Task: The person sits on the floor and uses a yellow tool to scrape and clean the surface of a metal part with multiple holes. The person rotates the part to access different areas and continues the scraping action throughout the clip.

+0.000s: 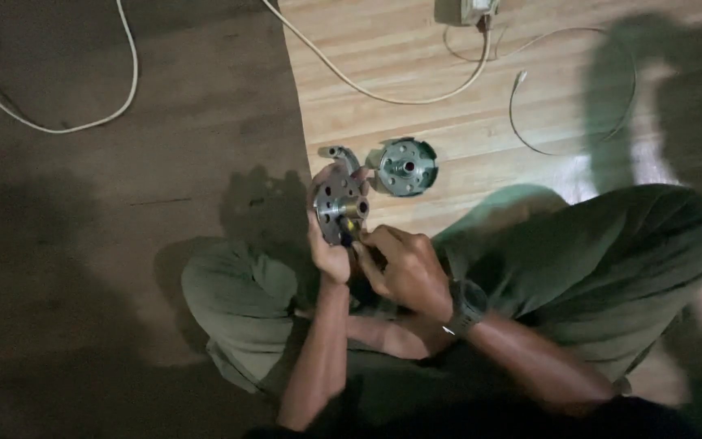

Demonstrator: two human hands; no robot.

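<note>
Both hands, left hand (328, 254) and right hand (404, 272), closed around a perforated metal disc (339, 210), second round metal housing (404, 167) alongside on the wooden floor (465, 122).

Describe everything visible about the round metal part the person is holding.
The round metal part is a grey, disc-shaped flange with several small holes around its face and a raised hub in the middle. It looks like steel, dull with some shine. The left hand holds it upright from below and behind, face toward the camera. The right hand touches its lower edge with the fingertips. It sits above the person's lap, near a similar part lying on the wooden floor.
</note>
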